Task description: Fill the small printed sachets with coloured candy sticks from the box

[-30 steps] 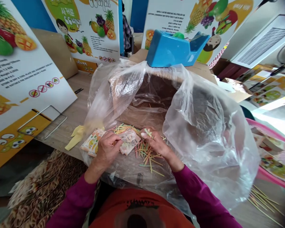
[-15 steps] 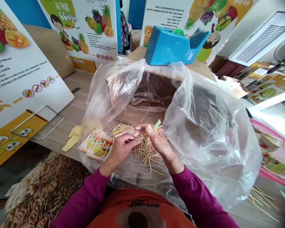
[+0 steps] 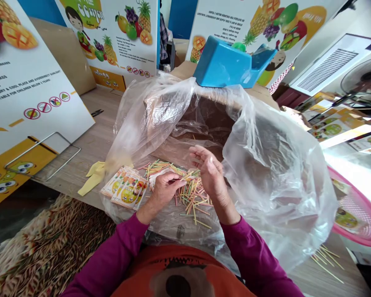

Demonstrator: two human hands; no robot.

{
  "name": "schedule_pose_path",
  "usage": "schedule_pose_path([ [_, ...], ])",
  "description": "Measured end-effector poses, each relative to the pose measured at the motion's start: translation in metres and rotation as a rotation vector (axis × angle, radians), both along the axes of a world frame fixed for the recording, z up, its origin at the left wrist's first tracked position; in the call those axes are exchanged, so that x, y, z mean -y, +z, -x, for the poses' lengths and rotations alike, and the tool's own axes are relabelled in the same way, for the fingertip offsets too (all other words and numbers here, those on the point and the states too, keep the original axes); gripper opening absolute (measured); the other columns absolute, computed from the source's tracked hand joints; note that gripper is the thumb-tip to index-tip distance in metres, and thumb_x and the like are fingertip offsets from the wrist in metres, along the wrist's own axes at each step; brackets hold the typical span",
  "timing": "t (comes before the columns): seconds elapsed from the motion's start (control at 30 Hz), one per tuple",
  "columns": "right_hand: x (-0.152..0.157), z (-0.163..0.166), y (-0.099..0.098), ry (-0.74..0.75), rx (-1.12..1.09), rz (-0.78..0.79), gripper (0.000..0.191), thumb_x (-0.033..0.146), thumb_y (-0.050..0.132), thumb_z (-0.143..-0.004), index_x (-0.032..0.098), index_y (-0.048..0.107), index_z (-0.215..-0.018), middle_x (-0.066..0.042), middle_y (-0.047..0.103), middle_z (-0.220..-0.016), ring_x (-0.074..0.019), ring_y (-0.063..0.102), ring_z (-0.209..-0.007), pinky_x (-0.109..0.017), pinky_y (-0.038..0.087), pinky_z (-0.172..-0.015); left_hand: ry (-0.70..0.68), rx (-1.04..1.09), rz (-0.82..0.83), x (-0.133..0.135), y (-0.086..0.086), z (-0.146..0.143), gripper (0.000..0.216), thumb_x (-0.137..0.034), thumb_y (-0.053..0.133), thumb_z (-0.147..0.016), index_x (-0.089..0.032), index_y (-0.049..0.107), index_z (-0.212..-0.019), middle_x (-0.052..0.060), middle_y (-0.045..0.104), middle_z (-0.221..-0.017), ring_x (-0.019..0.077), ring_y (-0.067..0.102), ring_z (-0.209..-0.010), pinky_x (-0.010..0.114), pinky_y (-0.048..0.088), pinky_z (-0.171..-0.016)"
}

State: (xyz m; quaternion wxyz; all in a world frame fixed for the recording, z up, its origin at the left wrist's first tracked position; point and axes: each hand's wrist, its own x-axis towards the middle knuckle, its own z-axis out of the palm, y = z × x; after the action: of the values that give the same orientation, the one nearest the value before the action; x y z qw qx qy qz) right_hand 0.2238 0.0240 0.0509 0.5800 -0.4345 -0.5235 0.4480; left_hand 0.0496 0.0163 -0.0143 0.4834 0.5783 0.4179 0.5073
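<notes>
A heap of thin coloured sticks [image 3: 190, 197] lies on a clear plastic bag [image 3: 266, 165] spread in front of me. My left hand [image 3: 163, 190] is closed in a pinch on a small printed packet [image 3: 160, 175] together with a few sticks at its fingertips. My right hand [image 3: 210, 173] hovers just to the right of it, fingers loosely spread and curved, holding nothing that I can see. A short stack of fruit-printed packets [image 3: 125, 190] rests on the plastic to the left of my left hand.
A blue tape dispenser [image 3: 231, 64] sits on a cardboard box behind the bag. Fruit-printed display boards [image 3: 27, 82] lean at left and back. A yellow glove [image 3: 91, 181] lies on the wooden table. A pink basket [image 3: 358, 206] stands right, with loose sticks [image 3: 326, 258] near it.
My right hand let go of the bundle of sticks it was pinching and opened. My left hand now pinches the packet with sticks. The stack of packets stays in place.
</notes>
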Motion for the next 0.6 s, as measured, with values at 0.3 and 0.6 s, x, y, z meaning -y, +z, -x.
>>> schedule_pose_path([
  [0.3, 0.025, -0.019, -0.014, 0.081, 0.208, 0.064, 0.054, 0.060, 0.065, -0.103, 0.041, 0.060, -0.153, -0.005, 0.074, -0.140, -0.0269, 0.073, -0.123, -0.050, 0.060, -0.106, -0.086, -0.005, 0.087, 0.002, 0.006, -0.001, 0.037, -0.048, 0.075, -0.090, -0.020, 0.068, -0.068, -0.002, 0.058, -0.064, 0.0139, 0.051, -0.063, 0.028, 0.044, -0.060],
  [0.6, 0.018, -0.014, -0.019, 0.058, 0.001, 0.240, 0.037, 0.059, 0.081, -0.087, 0.025, 0.079, -0.104, -0.003, 0.084, -0.089, -0.0200, 0.077, -0.078, -0.036, 0.065, -0.073, -0.350, 0.106, 0.274, 0.005, 0.015, -0.023, 0.028, -0.043, 0.084, -0.084, -0.016, 0.079, -0.089, 0.004, 0.076, -0.084, 0.0187, 0.068, -0.078, 0.032, 0.056, -0.073],
])
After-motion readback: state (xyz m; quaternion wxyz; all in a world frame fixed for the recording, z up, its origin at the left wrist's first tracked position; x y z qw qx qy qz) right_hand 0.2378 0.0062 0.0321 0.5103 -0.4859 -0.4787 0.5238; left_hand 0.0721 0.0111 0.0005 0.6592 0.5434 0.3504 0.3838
